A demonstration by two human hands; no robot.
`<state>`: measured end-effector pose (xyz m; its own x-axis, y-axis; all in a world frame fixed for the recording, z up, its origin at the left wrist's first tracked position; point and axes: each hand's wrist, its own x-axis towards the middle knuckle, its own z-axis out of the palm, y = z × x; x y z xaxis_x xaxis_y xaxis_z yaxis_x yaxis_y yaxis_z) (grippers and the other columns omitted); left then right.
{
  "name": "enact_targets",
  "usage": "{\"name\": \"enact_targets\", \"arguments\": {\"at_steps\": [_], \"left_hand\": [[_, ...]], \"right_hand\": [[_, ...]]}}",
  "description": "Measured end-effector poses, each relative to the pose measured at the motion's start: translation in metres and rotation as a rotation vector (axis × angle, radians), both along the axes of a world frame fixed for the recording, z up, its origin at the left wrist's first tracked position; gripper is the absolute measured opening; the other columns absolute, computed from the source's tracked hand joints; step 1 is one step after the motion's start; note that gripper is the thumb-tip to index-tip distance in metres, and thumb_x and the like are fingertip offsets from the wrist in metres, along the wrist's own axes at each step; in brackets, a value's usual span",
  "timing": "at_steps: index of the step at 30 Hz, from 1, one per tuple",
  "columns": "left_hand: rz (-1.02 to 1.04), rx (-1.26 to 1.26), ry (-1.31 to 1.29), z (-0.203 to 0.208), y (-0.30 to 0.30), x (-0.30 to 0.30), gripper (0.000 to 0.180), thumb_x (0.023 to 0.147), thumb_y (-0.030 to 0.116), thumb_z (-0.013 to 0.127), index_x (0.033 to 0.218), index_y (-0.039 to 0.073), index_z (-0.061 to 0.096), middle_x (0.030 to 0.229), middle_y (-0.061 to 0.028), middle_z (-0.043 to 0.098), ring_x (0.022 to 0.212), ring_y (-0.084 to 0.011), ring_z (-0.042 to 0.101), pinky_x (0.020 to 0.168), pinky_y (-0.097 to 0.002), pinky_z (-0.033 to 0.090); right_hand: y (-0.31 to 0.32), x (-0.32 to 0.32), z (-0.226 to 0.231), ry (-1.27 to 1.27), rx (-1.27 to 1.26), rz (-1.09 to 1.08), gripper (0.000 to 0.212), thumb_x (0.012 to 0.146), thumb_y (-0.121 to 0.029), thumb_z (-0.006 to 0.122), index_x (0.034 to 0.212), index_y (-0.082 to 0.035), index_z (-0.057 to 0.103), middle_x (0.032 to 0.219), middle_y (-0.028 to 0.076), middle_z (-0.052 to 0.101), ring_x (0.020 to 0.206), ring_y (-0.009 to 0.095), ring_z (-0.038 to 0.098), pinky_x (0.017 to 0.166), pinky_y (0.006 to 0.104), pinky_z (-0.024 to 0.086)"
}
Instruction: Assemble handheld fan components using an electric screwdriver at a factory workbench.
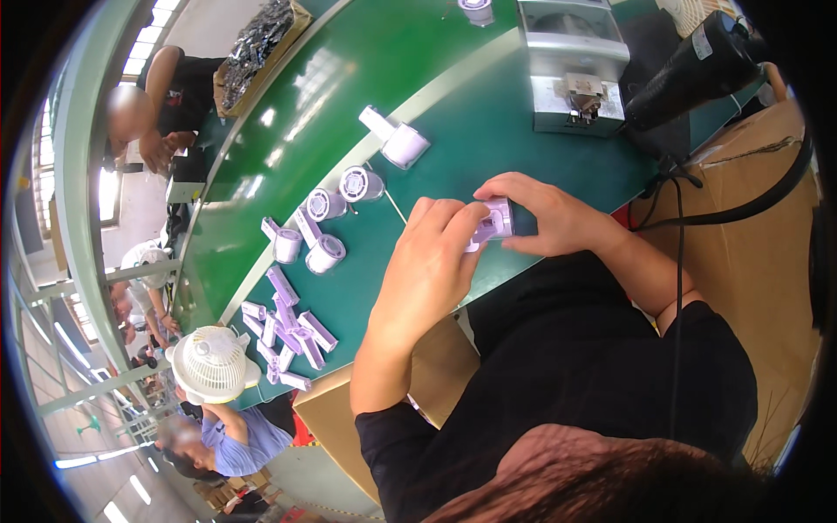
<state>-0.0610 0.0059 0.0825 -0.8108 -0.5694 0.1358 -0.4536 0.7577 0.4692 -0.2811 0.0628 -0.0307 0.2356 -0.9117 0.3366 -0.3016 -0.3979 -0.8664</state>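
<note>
Between my two hands is a small lilac plastic housing (500,216) with a hollow, detailed inner side, held just above the green worktable's near edge. My left hand (429,253) has its fingers closed over the left end of the housing and hides part of it. On the other side, the thumb and fingers of my right hand (551,216) curve round its right end. A white and lilac cylindrical unit with a handle (404,146) lies on the table beyond my hands. Similar round units (361,184) with slotted ends lie to the left.
Several lilac handle pieces (301,331) are piled at the left, near a white caged fan (212,362). A grey bench machine (575,78) stands at the back right beside a black cylinder (693,70). A green conveyor belt (296,96) runs along the far side; other people work beyond it.
</note>
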Motion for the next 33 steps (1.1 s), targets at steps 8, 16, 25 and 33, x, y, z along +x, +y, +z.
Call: {"name": "enact_targets", "arguments": {"at_steps": [8,16,25,33], "left_hand": [[-0.008,0.014,0.048,-0.017,-0.017,-0.001,0.046,0.080,0.006,0.085,0.123,0.010,0.069,0.111,-0.0100,0.071,0.101,-0.0306,0.069,0.082,-0.0411,0.057],[-0.155,0.305,0.238,-0.026,-0.035,-0.006,0.050,0.094,0.012,0.078,0.142,0.011,0.065,0.121,-0.0119,0.072,0.107,-0.0248,0.070,0.090,-0.0373,0.056],[-0.056,0.936,0.652,-0.068,-0.031,-0.017,0.037,0.109,0.026,0.059,0.139,0.004,0.062,0.123,-0.0123,0.072,0.109,-0.0175,0.063,0.097,-0.0332,0.050],[-0.111,0.905,0.780,-0.096,-0.024,-0.027,0.038,0.111,0.032,0.046,0.128,0.001,0.060,0.117,-0.0126,0.072,0.108,-0.0179,0.064,0.097,-0.0316,0.048]], "right_hand": [[0.006,-0.004,0.016,0.042,-0.264,-0.252,0.056,0.079,-0.007,0.085,0.130,-0.004,0.064,0.128,0.013,0.068,0.119,0.032,0.066,0.103,0.0412,0.053],[0.004,-0.061,0.063,-0.047,-1.077,-1.128,0.050,0.102,-0.013,0.054,0.145,0.011,0.042,0.151,0.030,0.047,0.139,0.038,0.051,0.118,0.0477,0.041],[-0.003,-0.098,0.095,-0.616,-0.470,-0.625,0.067,0.113,-0.053,0.043,0.136,0.008,0.057,0.105,0.013,0.068,0.086,0.017,0.064,0.078,0.0317,0.054],[-0.014,-0.072,0.158,-0.619,-0.607,-0.520,0.101,0.096,-0.085,0.040,0.138,0.006,0.053,0.085,0.007,0.058,0.067,0.015,0.056,0.056,0.0286,0.050]]}}
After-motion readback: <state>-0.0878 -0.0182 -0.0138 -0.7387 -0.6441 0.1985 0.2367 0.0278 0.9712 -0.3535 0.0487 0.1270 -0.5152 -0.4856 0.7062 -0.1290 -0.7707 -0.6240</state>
